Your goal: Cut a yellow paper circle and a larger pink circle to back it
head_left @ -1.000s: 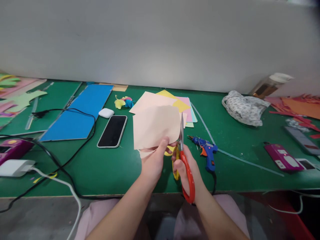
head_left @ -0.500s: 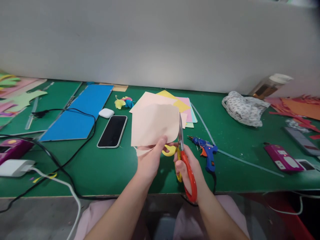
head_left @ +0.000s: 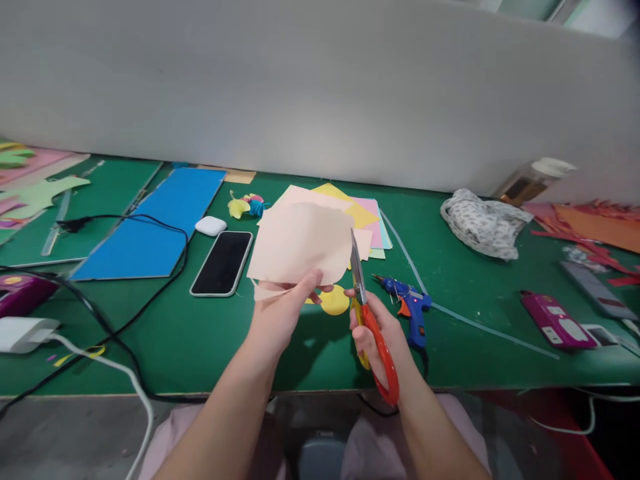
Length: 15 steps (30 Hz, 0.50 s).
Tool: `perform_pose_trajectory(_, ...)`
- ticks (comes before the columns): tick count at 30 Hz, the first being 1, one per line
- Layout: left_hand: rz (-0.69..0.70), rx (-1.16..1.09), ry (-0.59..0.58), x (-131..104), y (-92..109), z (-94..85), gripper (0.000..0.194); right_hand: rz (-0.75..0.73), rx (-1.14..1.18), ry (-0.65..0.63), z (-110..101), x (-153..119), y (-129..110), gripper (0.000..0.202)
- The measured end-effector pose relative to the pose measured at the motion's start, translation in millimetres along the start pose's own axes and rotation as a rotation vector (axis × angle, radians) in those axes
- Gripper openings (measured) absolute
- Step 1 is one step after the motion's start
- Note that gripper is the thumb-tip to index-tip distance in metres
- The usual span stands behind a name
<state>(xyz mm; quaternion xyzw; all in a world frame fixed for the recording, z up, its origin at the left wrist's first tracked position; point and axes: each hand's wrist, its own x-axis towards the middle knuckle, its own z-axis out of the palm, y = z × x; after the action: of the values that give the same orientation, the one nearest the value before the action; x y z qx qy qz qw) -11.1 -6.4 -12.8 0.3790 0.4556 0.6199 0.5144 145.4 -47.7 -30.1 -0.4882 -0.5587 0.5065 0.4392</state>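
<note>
A pale peach sheet of paper point(head_left: 300, 243) is pinched in my left hand point(head_left: 283, 313), thumb on top near its lower edge. The sheet's lower right corner is rounded, and a thin strip of the same paper hangs beside my left hand. My right hand point(head_left: 383, 333) grips scissors point(head_left: 363, 290) with one red and one yellow handle, blades pointing up at the sheet's right edge. Below the sheet a yellow paper circle point(head_left: 335, 301) lies on the green table point(head_left: 310, 363). Behind it is a stack of coloured paper point(head_left: 371, 220), partly hidden.
A blue glue gun point(head_left: 411, 303) lies right of the scissors, near a long clear strip. Left are a phone point(head_left: 223, 263), a white earbud case point(head_left: 211, 226), a blue board point(head_left: 150, 227) and black and white cables. A patterned cloth bundle point(head_left: 483, 223) sits at the right.
The peach sheet and my left hand have shifted left and tilted slightly. The scissors stay at its right edge, and more of the yellow circle shows. The whole view has turned a little.
</note>
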Motion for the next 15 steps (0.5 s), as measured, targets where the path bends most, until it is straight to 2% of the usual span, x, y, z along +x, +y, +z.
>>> perform_pose_trajectory(8,-0.056,0.03,-0.086,-2.3,-0.9,1.6,0.015,-0.039,0.093,-0.002,-1.2,5.6,15.1,0.084)
perform_pose_trajectory(15,-0.075,0.052,-0.11,-5.7,-2.8,8.9,0.016,-0.051,0.064,0.036,-1.9,4.2,14.4,0.085)
